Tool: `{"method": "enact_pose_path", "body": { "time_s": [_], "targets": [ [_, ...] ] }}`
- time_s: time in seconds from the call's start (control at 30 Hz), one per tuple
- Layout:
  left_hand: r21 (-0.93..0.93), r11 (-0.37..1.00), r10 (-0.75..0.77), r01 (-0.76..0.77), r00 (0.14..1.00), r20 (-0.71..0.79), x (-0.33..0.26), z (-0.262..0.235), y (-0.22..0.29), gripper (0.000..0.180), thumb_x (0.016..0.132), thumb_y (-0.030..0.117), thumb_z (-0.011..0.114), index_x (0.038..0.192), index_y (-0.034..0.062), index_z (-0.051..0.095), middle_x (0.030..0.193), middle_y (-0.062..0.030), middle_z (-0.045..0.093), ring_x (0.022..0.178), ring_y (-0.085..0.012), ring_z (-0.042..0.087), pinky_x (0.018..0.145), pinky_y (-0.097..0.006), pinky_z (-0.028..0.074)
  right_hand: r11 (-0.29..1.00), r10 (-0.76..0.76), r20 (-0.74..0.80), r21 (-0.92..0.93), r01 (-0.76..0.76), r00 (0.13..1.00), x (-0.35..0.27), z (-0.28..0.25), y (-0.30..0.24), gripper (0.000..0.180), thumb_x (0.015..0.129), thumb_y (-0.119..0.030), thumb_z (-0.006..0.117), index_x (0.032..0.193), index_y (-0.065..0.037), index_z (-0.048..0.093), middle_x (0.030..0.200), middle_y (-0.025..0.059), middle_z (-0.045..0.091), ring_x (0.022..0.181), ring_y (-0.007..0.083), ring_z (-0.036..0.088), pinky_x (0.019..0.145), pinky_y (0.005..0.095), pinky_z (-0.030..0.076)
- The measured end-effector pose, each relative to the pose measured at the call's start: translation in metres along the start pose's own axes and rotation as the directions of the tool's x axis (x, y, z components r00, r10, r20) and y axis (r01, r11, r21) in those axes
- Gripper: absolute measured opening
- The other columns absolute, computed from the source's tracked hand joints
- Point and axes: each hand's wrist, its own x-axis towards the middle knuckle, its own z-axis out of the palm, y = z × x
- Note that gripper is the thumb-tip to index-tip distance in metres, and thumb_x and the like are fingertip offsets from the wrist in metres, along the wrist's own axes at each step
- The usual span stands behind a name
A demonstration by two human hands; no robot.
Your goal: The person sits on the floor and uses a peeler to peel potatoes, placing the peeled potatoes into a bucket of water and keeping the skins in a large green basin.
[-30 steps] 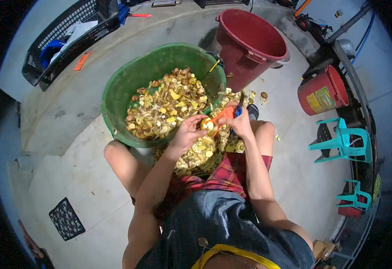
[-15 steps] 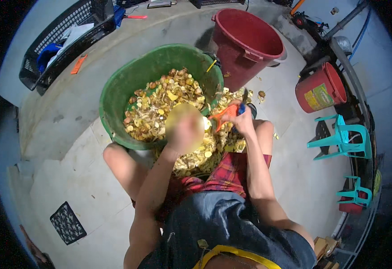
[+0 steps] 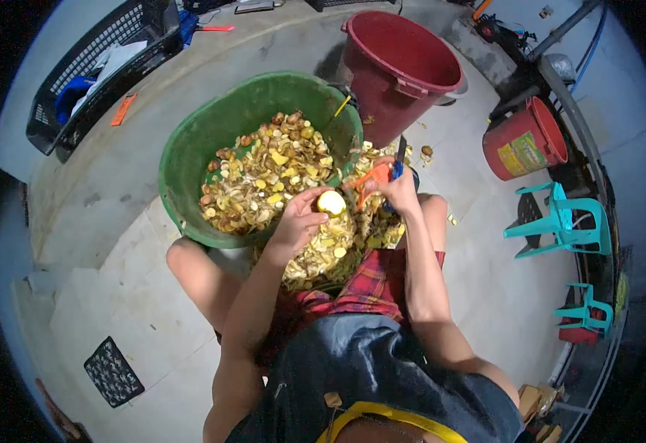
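Left hand (image 3: 297, 221), fingers closed around a pale peeled fruit (image 3: 331, 202) at the green tub's (image 3: 182, 159) near rim; right hand (image 3: 397, 193) gripping an orange peeler (image 3: 371, 179) beside it; best worked with short strokes away from the fingers.

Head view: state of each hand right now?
Left hand: closed on a pale yellow peeled fruit.
Right hand: closed on an orange peeler.
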Motion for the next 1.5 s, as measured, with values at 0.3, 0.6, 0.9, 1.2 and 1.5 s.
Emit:
{"method": "enact_pose_path", "body": {
  "time_s": [0.3, 0.6, 0.9, 1.2, 1.5],
  "targets": [
    [0.076, 0.997, 0.008, -0.001, 0.997, -0.083, 0.003, -0.009, -0.005, 0.056, 0.074, -0.002, 0.066, 0.127, -0.0040, 0.049, 0.118, -0.0144, 0.060, 0.109, -0.0233, 0.060, 0.096, -0.037, 0.050, 0.999, -0.039, 0.035, -0.020, 0.040, 0.999, -0.002, 0.015, -0.013, 0.052, 0.060, -0.015, 0.091, 0.101, -0.002, 0.061, 0.085, 0.0008, 0.063, 0.077, 0.0106, 0.057, 0.073, 0.0262, 0.048],
    [0.106, 0.994, 0.009, -0.003, 0.998, -0.055, 0.000, -0.003, -0.004, 0.053, 0.075, -0.005, 0.063, 0.126, -0.0069, 0.047, 0.122, -0.0168, 0.057, 0.114, -0.0250, 0.058, 0.102, -0.037, 0.048, 0.995, -0.076, 0.071, -0.065, 0.080, 0.995, -0.008, 0.023, -0.023, 0.051, 0.059, -0.013, 0.091, 0.100, -0.002, 0.061, 0.089, 0.0020, 0.065, 0.081, 0.0123, 0.059, 0.076, 0.0283, 0.049],
    [0.101, 0.995, 0.007, 0.002, 0.996, -0.092, 0.001, 0.001, 0.000, 0.047, 0.078, -0.009, 0.061, 0.124, -0.0081, 0.049, 0.117, -0.0136, 0.057, 0.107, -0.0216, 0.059, 0.093, -0.032, 0.049, 1.000, 0.001, 0.016, 0.000, -0.001, 1.000, -0.003, 0.022, -0.008, 0.054, 0.060, -0.015, 0.092, 0.102, -0.002, 0.060, 0.086, 0.0002, 0.062, 0.077, 0.0094, 0.056, 0.071, 0.0258, 0.047],
    [-0.048, 0.999, -0.012, 0.010, 1.000, -0.025, 0.008, -0.001, -0.003, 0.046, 0.082, -0.007, 0.062, 0.126, -0.0092, 0.047, 0.117, -0.0121, 0.057, 0.103, -0.0157, 0.059, 0.089, -0.028, 0.049, 0.998, 0.053, -0.042, 0.021, -0.052, 0.998, 0.008, 0.013, 0.001, 0.054, 0.060, -0.015, 0.092, 0.103, -0.003, 0.061, 0.083, -0.0017, 0.060, 0.077, 0.0088, 0.055, 0.074, 0.0249, 0.046],
    [-0.054, 0.999, 0.007, -0.006, 1.000, 0.018, 0.006, -0.003, -0.005, 0.052, 0.082, -0.001, 0.065, 0.129, -0.0084, 0.044, 0.120, -0.0127, 0.058, 0.109, -0.0197, 0.059, 0.097, -0.032, 0.047, 1.000, 0.014, -0.094, 0.013, -0.013, 0.995, 0.014, 0.007, 0.007, 0.055, 0.058, -0.013, 0.092, 0.101, -0.001, 0.061, 0.086, 0.0030, 0.064, 0.076, 0.0123, 0.060, 0.070, 0.0284, 0.050]
  ]
}}
